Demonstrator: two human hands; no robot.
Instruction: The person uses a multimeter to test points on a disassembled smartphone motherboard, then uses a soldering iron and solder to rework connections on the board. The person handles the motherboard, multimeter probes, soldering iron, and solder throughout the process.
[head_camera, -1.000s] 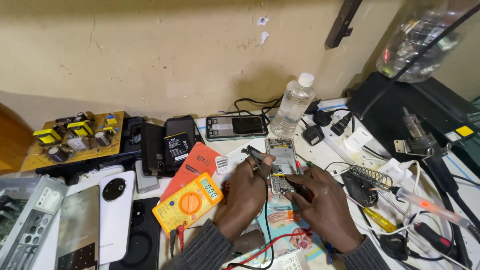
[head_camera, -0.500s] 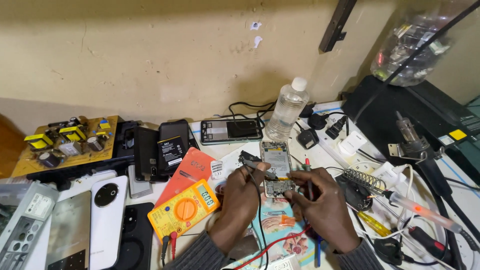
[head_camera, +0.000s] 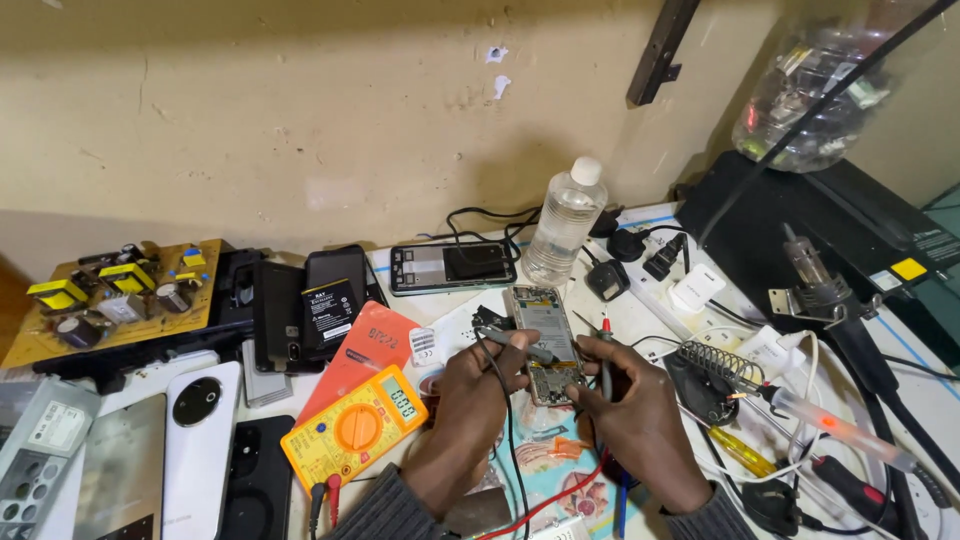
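An opened phone (head_camera: 543, 330) with its board exposed lies on the bench in front of me. My left hand (head_camera: 475, 400) grips a black meter probe (head_camera: 512, 340), its tip resting on the phone's board. My right hand (head_camera: 630, 420) holds a red meter probe (head_camera: 605, 350) upright beside the phone's right edge. Black and red leads run back under my wrists toward the yellow multimeter (head_camera: 352, 432) at my left.
A clear plastic bottle (head_camera: 565, 220) and another opened phone (head_camera: 452, 266) stand behind. A soldering iron in its coil stand (head_camera: 722, 365), a power strip (head_camera: 665, 280), a circuit board (head_camera: 115, 300), batteries and several phones crowd the sides.
The view has dropped slightly. My right hand has raised the red probe upright by the phone's edge; the left probe stays on the board.
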